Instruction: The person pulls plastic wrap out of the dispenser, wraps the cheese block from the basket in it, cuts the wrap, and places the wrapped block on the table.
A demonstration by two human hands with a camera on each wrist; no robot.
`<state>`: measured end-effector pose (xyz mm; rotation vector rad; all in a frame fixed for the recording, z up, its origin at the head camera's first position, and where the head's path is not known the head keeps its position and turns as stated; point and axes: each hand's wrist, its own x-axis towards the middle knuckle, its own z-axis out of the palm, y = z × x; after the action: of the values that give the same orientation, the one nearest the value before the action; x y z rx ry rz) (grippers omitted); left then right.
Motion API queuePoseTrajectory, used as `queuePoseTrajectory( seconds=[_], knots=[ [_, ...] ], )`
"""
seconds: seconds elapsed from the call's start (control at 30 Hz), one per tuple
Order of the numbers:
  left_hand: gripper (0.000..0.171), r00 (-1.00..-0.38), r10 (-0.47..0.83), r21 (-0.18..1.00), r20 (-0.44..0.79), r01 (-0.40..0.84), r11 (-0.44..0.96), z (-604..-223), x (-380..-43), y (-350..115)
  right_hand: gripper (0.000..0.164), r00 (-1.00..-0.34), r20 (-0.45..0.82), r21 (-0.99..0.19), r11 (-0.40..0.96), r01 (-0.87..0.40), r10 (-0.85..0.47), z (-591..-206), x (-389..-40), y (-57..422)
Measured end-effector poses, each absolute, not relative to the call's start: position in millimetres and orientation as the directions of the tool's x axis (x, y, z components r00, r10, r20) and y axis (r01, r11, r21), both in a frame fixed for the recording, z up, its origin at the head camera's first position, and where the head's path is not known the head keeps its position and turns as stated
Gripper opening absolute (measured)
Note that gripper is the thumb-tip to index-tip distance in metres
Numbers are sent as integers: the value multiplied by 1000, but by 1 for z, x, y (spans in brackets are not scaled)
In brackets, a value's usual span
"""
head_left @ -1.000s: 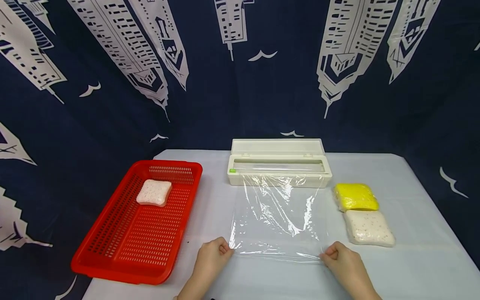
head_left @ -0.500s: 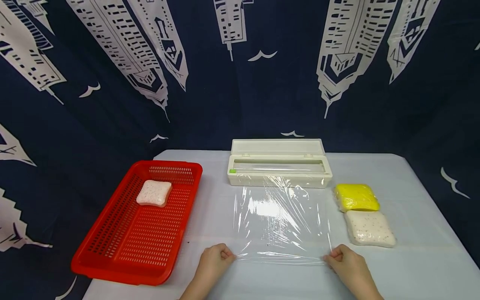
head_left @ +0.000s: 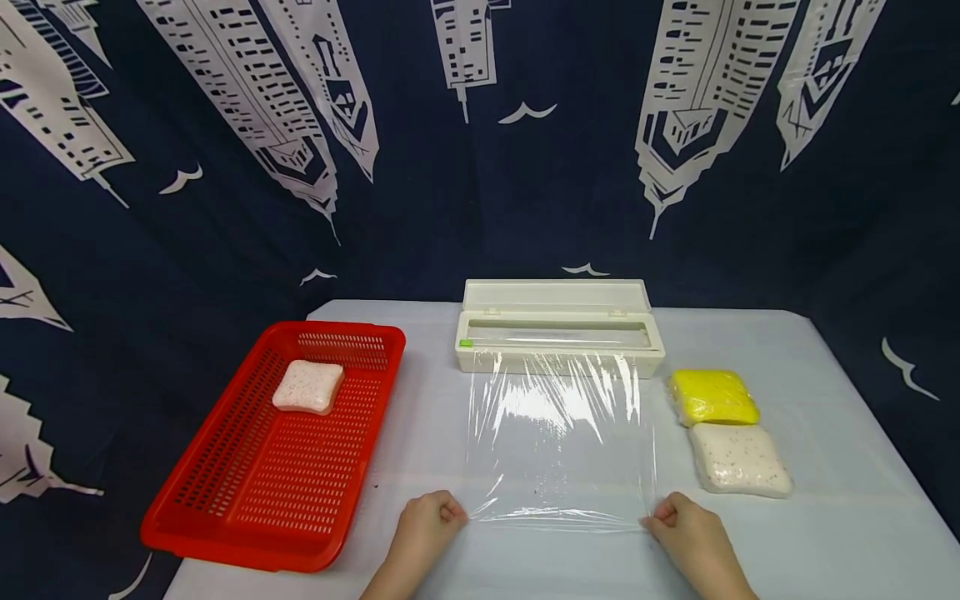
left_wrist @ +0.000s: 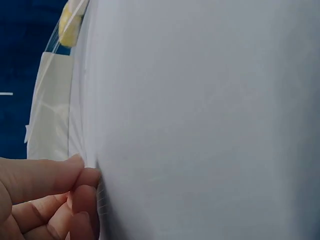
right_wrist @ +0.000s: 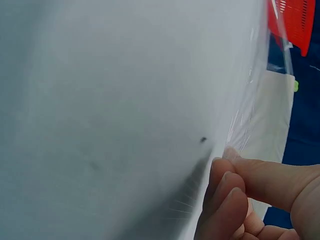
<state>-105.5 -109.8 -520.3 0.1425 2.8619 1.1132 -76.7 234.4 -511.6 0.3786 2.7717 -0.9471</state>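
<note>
A clear sheet of plastic wrap (head_left: 555, 450) stretches toward me from a white wrap dispenser box (head_left: 558, 360), whose lid stands raised. At the sheet's near left corner my left hand (head_left: 427, 527) pinches the film between thumb and forefinger. My right hand (head_left: 692, 533) pinches the near right corner the same way. Both wrist views show the film pulled into creases at the fingertips, with the left hand (left_wrist: 47, 200) and the right hand (right_wrist: 255, 200) low in their frames. Bright glare streaks run along the sheet.
On the left lies a red perforated basket (head_left: 352, 500) holding a speckled white bread-shaped block (head_left: 308, 386). Right of the film sit a yellow wrapped block (head_left: 712, 397) and a speckled white wrapped block (head_left: 739, 458). A dark blue patterned cloth (head_left: 480, 192) hangs behind the white table (head_left: 847, 400).
Both hands have drawn the film slightly nearer to me, and it looks tauter and smoother. Their pinch stays the same. The box, the basket and the blocks have stayed in place.
</note>
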Motion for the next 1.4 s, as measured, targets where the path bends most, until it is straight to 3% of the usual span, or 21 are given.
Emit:
queuePoseTrajectory(
  seconds=[0.43, 1.13, 1.4],
  knots=[
    [14, -988, 130, 689, -78, 41, 724, -512, -101, -116, 19, -944, -282, -581, 752, 312, 173, -504, -68, 239],
    [18, -995, 86, 652, -56, 29, 758, -521, -103, -106, 19, -945, -283, -529, 796, 295, 163, -513, -73, 232],
    [16, -988, 44, 618, -148, -58, 784, -516, -102, -107, 21, -931, -327, -525, 788, 322, 163, -512, -74, 234]
  ],
)
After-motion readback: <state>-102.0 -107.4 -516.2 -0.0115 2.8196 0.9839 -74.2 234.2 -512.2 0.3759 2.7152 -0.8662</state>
